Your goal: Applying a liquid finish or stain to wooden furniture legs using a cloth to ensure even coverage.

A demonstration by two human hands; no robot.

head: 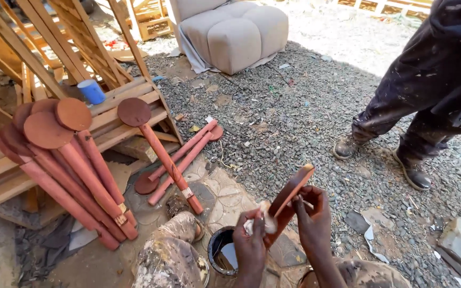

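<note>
My right hand [314,217] grips a reddish-brown wooden leg with a round disc end [290,188], held tilted above my lap. My left hand [251,242] holds a small pale wad of cloth [265,218] pressed against the disc's lower face. Just below the hands sits an open dark tin [221,250] with dark liquid inside. My stained trouser knee [169,253] is at the bottom, left of the tin.
Several finished red-brown legs [76,170] lean against a wooden frame [124,106] at left; two more [185,154] lie on the ground. A blue cup [91,91] sits on the frame. Another person's legs and boots [412,122] stand on the gravel at right. A grey cushioned seat [236,32] is behind.
</note>
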